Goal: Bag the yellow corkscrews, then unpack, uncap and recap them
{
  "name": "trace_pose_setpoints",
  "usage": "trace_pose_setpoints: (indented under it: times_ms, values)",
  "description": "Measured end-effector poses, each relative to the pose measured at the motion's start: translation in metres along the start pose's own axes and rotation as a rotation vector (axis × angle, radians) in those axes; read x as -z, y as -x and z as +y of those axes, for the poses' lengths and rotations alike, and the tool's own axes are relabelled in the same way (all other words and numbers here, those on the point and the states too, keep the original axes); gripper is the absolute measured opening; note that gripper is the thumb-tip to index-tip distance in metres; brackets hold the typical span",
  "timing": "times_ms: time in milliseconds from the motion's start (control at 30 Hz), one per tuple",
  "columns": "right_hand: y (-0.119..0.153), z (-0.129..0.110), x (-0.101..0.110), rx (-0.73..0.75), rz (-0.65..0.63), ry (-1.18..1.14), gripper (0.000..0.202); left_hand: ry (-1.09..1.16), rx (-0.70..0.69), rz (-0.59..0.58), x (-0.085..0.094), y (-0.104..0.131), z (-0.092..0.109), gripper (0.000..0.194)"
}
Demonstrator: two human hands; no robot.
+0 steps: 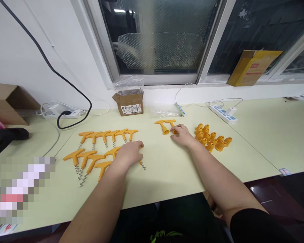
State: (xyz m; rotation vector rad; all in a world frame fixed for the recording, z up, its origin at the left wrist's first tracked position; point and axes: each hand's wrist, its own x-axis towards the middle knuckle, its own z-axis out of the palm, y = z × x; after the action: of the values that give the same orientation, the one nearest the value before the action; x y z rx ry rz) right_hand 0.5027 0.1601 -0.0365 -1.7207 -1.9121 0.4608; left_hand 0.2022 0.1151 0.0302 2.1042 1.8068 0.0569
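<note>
On the left of the table, yellow T-handled corkscrews (91, 162) lie in rough rows, their metal spirals bare. My left hand (130, 153) reaches over the right end of the lower row, fingers closed around a corkscrew (141, 147) that is mostly hidden; its spiral shows below the hand. Farther back, a corkscrew with a yellow sleeve on its shaft (163, 127) lies by itself. Beside it, my right hand (183, 135) pinches the sleeve end of a similar corkscrew (170, 122). Loose yellow sleeves (212, 138) stand in a cluster to the right of that hand.
A small open cardboard box (131, 104) and clear plastic bags (163, 109) are by the wall. Power strips (223, 113) with cables lie at the back. A black cable (48, 62) hangs down at the left. A flattened carton (253, 67) leans on the window.
</note>
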Motion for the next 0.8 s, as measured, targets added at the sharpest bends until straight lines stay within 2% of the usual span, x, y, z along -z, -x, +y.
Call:
trace_pose_setpoints:
  times_ms: [100,200,267,400,567,800]
  values:
    - [0.000,-0.003,0.001,0.150,0.060,-0.007,0.055,-0.013,0.003,-0.021,0.002,0.000,0.000,0.053]
    - [-0.003,-0.008,-0.002,0.326,0.037,0.028,0.047,0.009,-0.052,-0.002,0.005,0.003,0.004,0.050]
    - [-0.004,-0.011,-0.005,0.361,-0.004,0.064,0.044,0.043,-0.111,0.046,0.005,0.006,0.009,0.050]
    - [-0.007,-0.015,-0.011,0.365,-0.022,0.091,0.044,0.129,-0.215,0.140,0.001,0.012,0.021,0.049]
    - [-0.015,-0.015,-0.016,0.372,0.036,0.059,0.037,0.215,-0.275,0.168,-0.009,0.013,0.029,0.050]
    - [-0.019,-0.022,-0.019,0.146,0.112,0.091,0.020,0.282,-0.333,0.169,-0.016,0.010,0.028,0.048]
